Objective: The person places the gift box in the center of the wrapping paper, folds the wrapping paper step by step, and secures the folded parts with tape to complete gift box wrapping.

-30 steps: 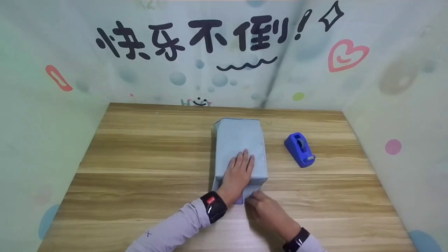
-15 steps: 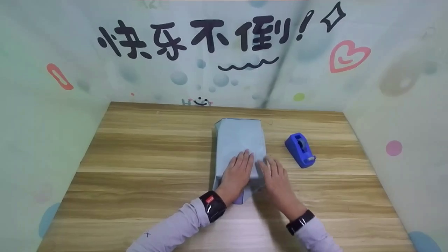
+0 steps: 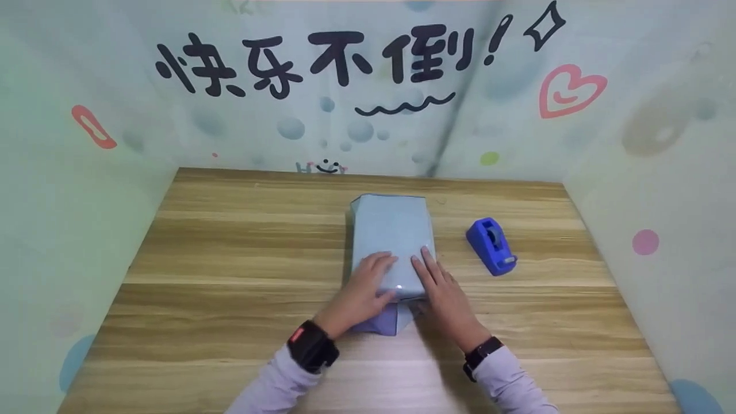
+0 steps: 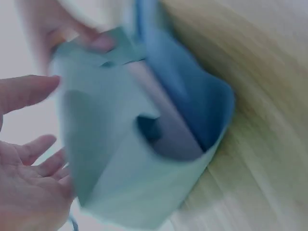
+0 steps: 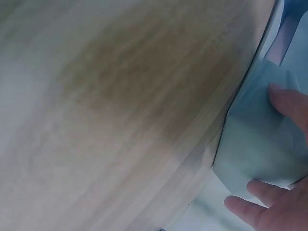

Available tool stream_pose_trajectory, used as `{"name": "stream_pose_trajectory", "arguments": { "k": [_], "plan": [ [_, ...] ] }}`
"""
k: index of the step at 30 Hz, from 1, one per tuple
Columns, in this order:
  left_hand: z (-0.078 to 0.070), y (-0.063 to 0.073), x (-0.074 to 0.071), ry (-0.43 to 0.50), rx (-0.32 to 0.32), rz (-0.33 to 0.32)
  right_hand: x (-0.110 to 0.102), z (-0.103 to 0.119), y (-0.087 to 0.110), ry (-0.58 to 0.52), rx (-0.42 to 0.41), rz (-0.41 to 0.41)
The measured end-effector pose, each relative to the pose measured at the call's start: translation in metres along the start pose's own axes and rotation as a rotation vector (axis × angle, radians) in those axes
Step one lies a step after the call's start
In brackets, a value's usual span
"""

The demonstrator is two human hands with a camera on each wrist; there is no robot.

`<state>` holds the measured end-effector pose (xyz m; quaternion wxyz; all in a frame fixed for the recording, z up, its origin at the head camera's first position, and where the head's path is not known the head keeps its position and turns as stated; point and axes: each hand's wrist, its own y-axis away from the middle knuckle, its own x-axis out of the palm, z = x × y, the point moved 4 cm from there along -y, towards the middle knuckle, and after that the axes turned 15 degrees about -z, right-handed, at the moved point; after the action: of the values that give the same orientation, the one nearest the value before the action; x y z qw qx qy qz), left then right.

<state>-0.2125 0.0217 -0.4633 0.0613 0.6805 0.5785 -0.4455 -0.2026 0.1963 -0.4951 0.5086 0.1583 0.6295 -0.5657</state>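
Observation:
A box wrapped in light blue paper [image 3: 394, 230] lies lengthwise on the table. At its near end the paper is part folded: in the left wrist view a loose blue flap [image 4: 192, 91] stands away, and a strip of the pale box end shows inside. My left hand [image 3: 357, 292] is over the near left part of the top, fingers extended. My right hand [image 3: 451, 302] lies along the near right edge, fingers straight on the top. In the right wrist view its thumb [image 5: 288, 102] presses the folded paper on the near end.
A blue tape dispenser [image 3: 492, 246] stands on the wooden table [image 3: 247, 241], right of the box. A printed backdrop [image 3: 345, 132] encloses the table at the back and both sides.
My right hand has gone from the near end's lower flap up to the box's right edge. My left hand has shifted left from its flat place on the top. The tape dispenser has stayed put.

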Motion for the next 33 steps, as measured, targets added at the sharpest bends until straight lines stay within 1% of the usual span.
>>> {"name": "stream_pose_trajectory", "arguments": {
  "k": [1, 3, 5, 7, 9, 10, 12, 14, 16, 17, 19, 24, 26, 29, 33],
  "plan": [
    [0.004, 0.003, -0.008, 0.049, -0.060, -0.047, 0.000, 0.000, 0.000, -0.006, 0.008, 0.006],
    [0.014, 0.012, -0.021, 0.085, -0.176, -0.130, -0.001, 0.000, 0.001, -0.019, 0.016, 0.014],
    [0.024, 0.024, -0.029, 0.091, -0.311, -0.165, -0.001, 0.000, 0.001, -0.026, 0.016, 0.017],
    [0.031, 0.034, -0.030, 0.076, -0.412, -0.153, -0.001, -0.001, 0.002, -0.027, 0.013, 0.012],
    [0.037, 0.042, -0.026, 0.048, -0.461, -0.111, -0.001, -0.002, 0.002, -0.024, 0.011, 0.007],
    [0.038, 0.044, -0.023, 0.019, -0.476, -0.091, -0.001, -0.002, 0.002, -0.022, 0.010, 0.005],
    [0.040, 0.046, -0.017, -0.047, -0.461, -0.060, -0.002, -0.003, 0.002, -0.019, 0.012, 0.006],
    [0.040, 0.046, -0.014, -0.100, -0.433, -0.051, -0.001, -0.003, 0.001, -0.020, 0.009, 0.010],
    [0.039, 0.045, -0.012, -0.135, -0.405, -0.043, 0.000, -0.003, 0.001, -0.024, 0.011, 0.016],
    [0.038, 0.045, -0.012, -0.138, -0.394, -0.040, 0.000, -0.002, 0.001, -0.025, 0.014, 0.019],
    [0.036, 0.045, -0.013, -0.102, -0.384, -0.033, 0.001, -0.002, 0.001, -0.029, 0.013, 0.022],
    [0.029, 0.045, -0.011, 0.077, -0.313, 0.005, 0.001, -0.001, 0.002, -0.038, 0.015, 0.031],
    [0.027, 0.044, -0.009, 0.128, -0.279, 0.027, 0.001, -0.001, 0.002, -0.042, 0.017, 0.038],
    [0.025, 0.044, -0.004, 0.146, -0.255, 0.071, 0.000, -0.001, 0.001, -0.043, 0.024, 0.048],
    [0.027, 0.042, 0.004, 0.130, -0.208, 0.121, 0.000, 0.000, 0.000, -0.046, 0.026, 0.042]
  ]
}}
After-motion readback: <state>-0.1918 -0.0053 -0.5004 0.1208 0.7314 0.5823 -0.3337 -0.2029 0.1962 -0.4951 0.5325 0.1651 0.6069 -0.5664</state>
